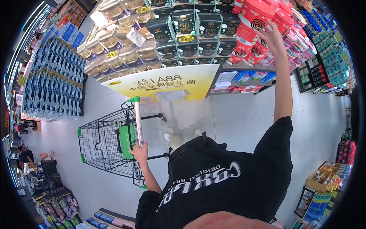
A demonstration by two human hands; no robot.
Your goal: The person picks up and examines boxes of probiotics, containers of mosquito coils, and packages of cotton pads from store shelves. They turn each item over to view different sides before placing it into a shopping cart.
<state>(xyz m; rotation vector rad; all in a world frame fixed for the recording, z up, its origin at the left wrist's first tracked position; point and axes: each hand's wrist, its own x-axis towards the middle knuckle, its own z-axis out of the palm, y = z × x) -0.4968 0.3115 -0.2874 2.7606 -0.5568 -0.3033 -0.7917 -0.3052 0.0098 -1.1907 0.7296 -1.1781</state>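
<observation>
My left hand (140, 153) is closed around the near end of the pale handlebar (138, 120) of a shopping cart. The wire basket (101, 147) of the cart lies to the left, with a green panel (126, 142) behind the bar. My right arm stretches up and forward. Its hand (273, 38) has the fingers extended against a red mosquito coil tub (254, 19) with a black spiral on it. The fingers look spread, not wrapped round the tub. More red tubs (241, 52) are stacked just below and left of that hand.
Black packs (187, 23) and beige packs (127, 55) are piled left of the tubs, above a yellow-white sign board (164, 82). A tall stack of blue packs (53, 91) stands at the left. Shelves (324, 68) line the right. A person (32, 155) is low at the far left.
</observation>
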